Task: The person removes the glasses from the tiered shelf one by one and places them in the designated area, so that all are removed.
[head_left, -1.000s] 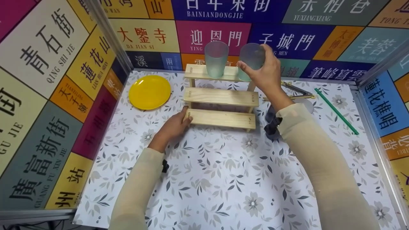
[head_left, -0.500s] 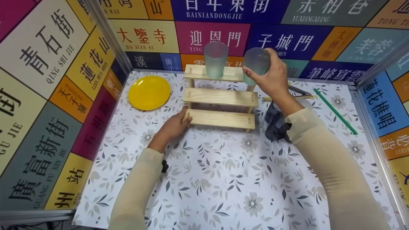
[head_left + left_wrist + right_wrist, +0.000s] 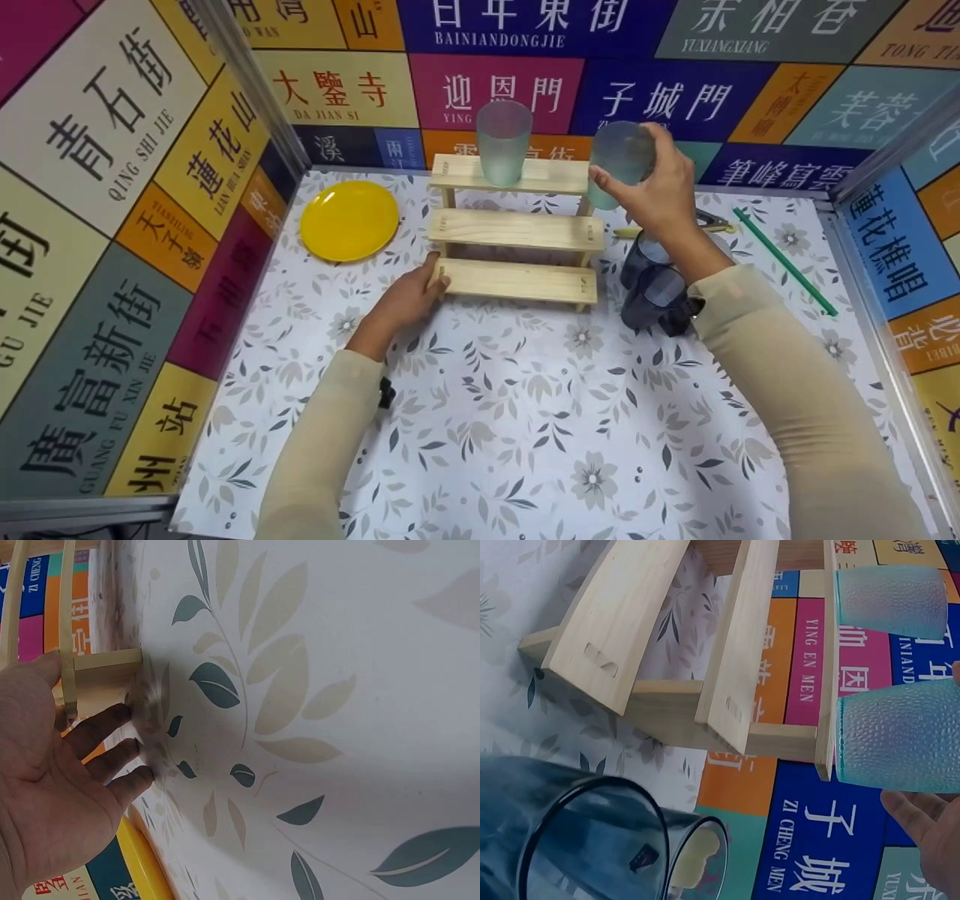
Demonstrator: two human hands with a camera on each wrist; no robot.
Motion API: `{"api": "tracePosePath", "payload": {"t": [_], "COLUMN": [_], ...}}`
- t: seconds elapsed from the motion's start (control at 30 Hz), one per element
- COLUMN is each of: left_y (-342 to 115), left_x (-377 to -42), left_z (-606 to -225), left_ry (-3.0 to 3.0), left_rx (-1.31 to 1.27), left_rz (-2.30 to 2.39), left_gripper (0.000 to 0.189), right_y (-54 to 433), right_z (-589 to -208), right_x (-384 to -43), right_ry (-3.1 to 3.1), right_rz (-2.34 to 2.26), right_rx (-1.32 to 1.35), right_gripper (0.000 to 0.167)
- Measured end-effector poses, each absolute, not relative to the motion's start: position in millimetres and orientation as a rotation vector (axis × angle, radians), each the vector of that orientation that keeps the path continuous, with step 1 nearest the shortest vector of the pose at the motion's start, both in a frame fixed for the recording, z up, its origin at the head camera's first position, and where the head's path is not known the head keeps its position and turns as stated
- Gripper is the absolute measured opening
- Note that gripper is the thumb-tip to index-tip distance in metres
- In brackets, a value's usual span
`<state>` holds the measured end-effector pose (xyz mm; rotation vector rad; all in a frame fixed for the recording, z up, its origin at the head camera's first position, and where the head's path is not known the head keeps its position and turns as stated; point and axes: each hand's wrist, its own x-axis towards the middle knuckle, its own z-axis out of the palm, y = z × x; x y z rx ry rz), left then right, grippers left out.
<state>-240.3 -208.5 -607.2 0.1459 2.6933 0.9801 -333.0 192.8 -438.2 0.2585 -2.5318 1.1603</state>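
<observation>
A three-tier wooden display stand stands near the back wall. My left hand pinches the left end of its lowest board between thumb and index finger; the other fingers stretch out below, as the left wrist view shows. My right hand grips a frosted pale-green tumbler, thumb on the near side. This tumbler is upright at the right end of the top board, its base close to the board's edge in the right wrist view. A matching tumbler stands on the top board, left of centre.
Two dark blue glasses stand right of the stand, under my right forearm. A yellow plate lies to the left. Farther right are a green stick and a partly hidden dark angled object. Printed panels enclose the table.
My right hand has moved right and slightly down in the head view with the tumbler, from over the top board to its right end. My left hand keeps its hold on the stand.
</observation>
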Motion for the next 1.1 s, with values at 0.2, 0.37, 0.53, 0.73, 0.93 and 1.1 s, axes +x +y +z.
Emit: {"api": "tracePosePath", "payload": {"t": [0.2,0.37,0.53,0.73,0.93,1.1], "left_y": [-208.4,-208.1,-207.9,-207.4,-207.7,-208.1], "left_x": [-240.3,-239.6,-240.2,-240.2,-240.7,-242.6], "left_z": [-608.0,-608.1,-609.1,-607.6,-607.7,-608.9], "left_ry": [2.704,2.709,2.708,2.717,2.702,2.673], "left_rx": [0.169,0.18,0.168,0.19,0.181,0.156], "left_rz": [0.98,0.981,0.973,0.97,0.968,0.969], "left_gripper": [0.077,0.077,0.078,0.077,0.078,0.079], "right_y": [204.9,214.3,222.7,232.1,241.5,249.3], "right_z": [-440.4,-442.1,-442.5,-445.2,-449.8,-452.5], "right_x": [-329.6,-326.3,-322.2,-319.3,-316.4,-313.1], "right_ry": [-2.524,-2.519,-2.53,-2.527,-2.526,-2.52], "right_rz": [1.149,1.151,1.151,1.135,1.127,1.122], "right_rx": [0.254,0.245,0.217,0.192,0.18,0.165], "right_gripper": [0.096,0.093,0.09,0.087,0.091,0.094]}}
